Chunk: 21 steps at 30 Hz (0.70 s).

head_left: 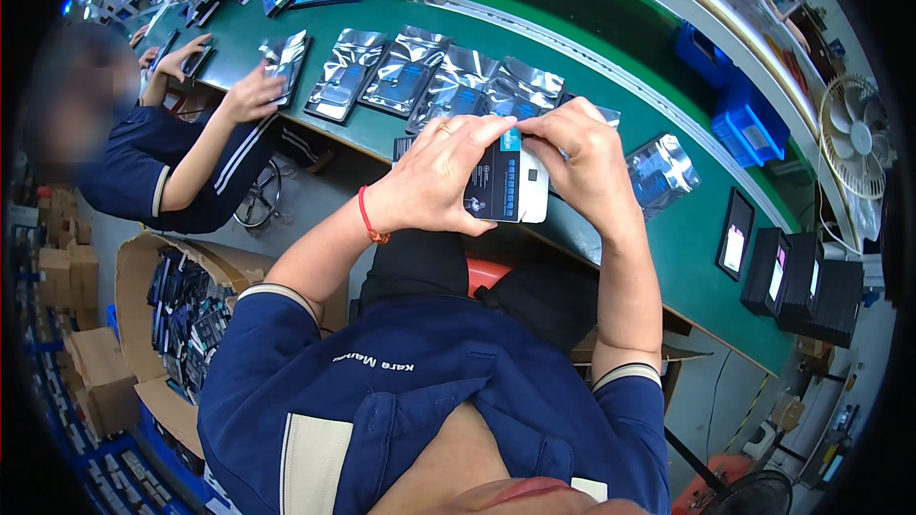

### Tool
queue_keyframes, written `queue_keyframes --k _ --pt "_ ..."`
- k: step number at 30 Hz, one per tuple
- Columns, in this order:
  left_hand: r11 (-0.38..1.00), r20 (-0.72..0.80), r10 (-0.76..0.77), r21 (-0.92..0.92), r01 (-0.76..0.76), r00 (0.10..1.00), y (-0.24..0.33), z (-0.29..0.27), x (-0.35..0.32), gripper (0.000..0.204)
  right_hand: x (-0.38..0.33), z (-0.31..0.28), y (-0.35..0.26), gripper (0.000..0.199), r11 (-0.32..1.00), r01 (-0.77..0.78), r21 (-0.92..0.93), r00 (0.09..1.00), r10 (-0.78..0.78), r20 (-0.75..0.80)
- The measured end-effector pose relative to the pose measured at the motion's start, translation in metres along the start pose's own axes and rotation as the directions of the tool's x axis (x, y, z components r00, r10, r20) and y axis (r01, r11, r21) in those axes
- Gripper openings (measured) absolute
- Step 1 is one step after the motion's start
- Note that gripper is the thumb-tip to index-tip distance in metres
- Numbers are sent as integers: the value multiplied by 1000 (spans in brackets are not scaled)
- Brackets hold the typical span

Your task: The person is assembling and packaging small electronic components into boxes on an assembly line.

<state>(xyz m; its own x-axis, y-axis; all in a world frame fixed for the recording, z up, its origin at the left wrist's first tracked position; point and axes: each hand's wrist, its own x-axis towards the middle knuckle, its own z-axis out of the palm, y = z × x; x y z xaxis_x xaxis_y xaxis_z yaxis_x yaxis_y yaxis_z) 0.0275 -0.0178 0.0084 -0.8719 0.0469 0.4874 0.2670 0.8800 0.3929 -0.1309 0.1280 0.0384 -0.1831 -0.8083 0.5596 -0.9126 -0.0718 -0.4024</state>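
My left hand (434, 176) grips a small dark box (491, 181) with blue print, its thumb and fingers around the left side. Along the box's right side shows a white panel (532, 193) with a small dark square; whether it is part of the box I cannot tell. At the upper right corner, the thumb and forefinger of my right hand (593, 157) are pinched by a bright blue tab (510, 140). Just beyond my hands lie several shiny silver bags (453, 86) with dark blue print. Another silver bag (660, 174) rests right of my right hand.
A co-worker's hand (253, 95) reaches over a silver bag at the left of the green table (668, 257). Dark trays (768, 272) stand at the right, beside blue bins (749, 124) and a fan (859, 129). A carton (134, 277) of dark packages stands lower left.
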Motion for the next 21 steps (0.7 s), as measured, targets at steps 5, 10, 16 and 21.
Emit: queue_keyframes --k 5,10,16,21 --pt "969 -99 -219 -140 205 971 -13 -4 -22 106 11 12 23 19 530 -326 783 890 451 65" --pt "945 -184 -291 -207 253 939 -17 -12 -51 102 47 32 32 29 164 -374 913 833 493 253" --pt "940 -234 -316 -210 269 920 -19 -18 -85 94 103 73 22 23 225 -477 849 821 459 340" --pt "915 -228 -381 -236 328 896 -16 -28 -104 96 184 74 51 15 678 -256 689 920 390 -43"
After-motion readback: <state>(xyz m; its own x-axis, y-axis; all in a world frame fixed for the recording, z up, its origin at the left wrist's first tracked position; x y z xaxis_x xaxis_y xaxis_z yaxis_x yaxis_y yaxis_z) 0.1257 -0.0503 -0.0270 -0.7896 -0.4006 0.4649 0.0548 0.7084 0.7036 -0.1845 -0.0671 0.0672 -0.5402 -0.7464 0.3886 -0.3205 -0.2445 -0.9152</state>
